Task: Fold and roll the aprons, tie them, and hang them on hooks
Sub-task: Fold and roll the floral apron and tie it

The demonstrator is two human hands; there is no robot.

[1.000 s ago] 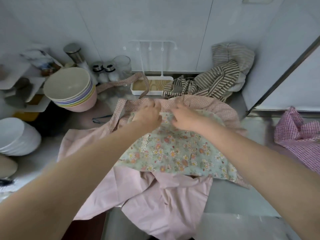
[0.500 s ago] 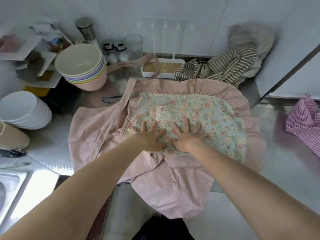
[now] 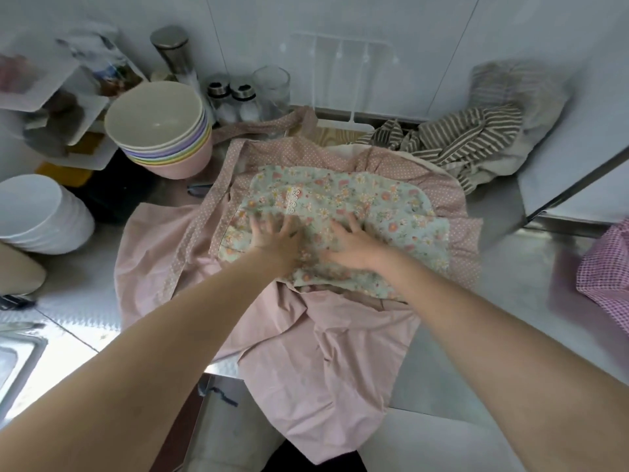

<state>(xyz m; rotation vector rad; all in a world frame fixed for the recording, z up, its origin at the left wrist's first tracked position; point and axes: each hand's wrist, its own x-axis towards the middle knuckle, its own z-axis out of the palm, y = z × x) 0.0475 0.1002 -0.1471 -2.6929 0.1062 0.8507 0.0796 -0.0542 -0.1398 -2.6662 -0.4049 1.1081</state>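
Both hands (image 3: pixel 313 241) seemingly flat atop apron (image 3: pixel 384 212)

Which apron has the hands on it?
The pink apron with the flowery panel; both hands press on it. The striped apron lies behind, the checked one off to the right, both untouched.

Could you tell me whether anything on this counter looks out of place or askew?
Yes: the pink apron spills over the counter edge, and its dotted strap trails into the wooden tray.

Soft, even daylight; glare on the steel counter (image 3: pixel 68 318) at left; wide-angle bending and blur at edges.
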